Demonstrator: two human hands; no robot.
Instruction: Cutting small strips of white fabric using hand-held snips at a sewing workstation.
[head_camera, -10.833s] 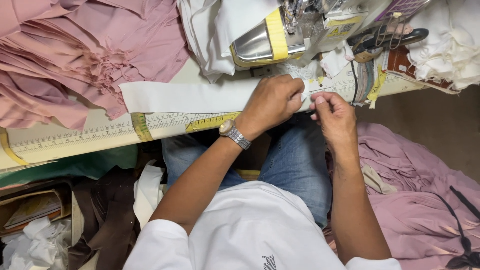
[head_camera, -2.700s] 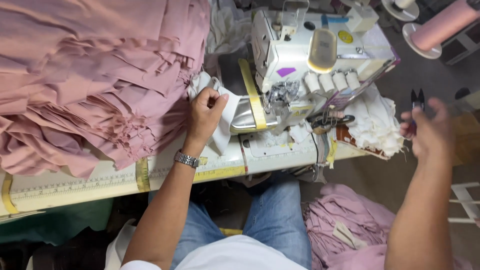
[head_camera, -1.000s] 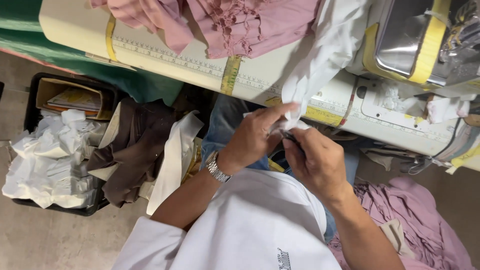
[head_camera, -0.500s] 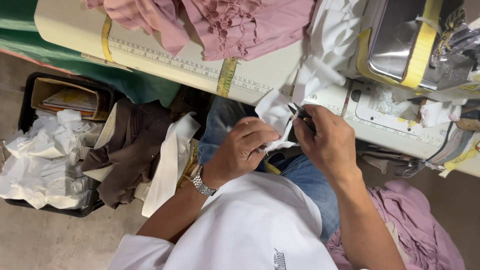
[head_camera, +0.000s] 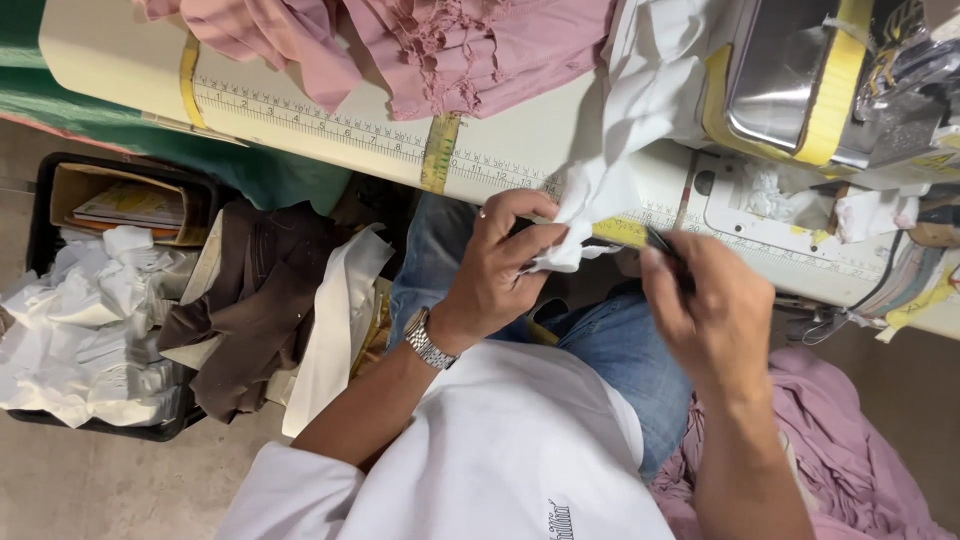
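My left hand (head_camera: 500, 265) pinches the lower end of a white fabric piece (head_camera: 610, 175) that hangs off the front edge of the cream sewing table (head_camera: 330, 120). My right hand (head_camera: 715, 315) is closed around small dark thread snips (head_camera: 665, 250), whose tip points at the fabric just right of my left fingers. Both hands hover over my lap in blue jeans (head_camera: 610, 350). A steel watch (head_camera: 428, 340) sits on my left wrist. The sewing machine (head_camera: 800, 80), wrapped with yellow tape, stands at the upper right.
Pink garments (head_camera: 430, 45) are piled on the table at the top. A black bin (head_camera: 100, 300) of white scraps and a cardboard box stands on the floor at left. Brown and white cloth (head_camera: 270, 310) hangs beside my knee. More pink fabric (head_camera: 860, 450) lies at lower right.
My left hand has risen and now grips the white fabric's end near the table edge. My right hand with the snips has shifted slightly right and lower.
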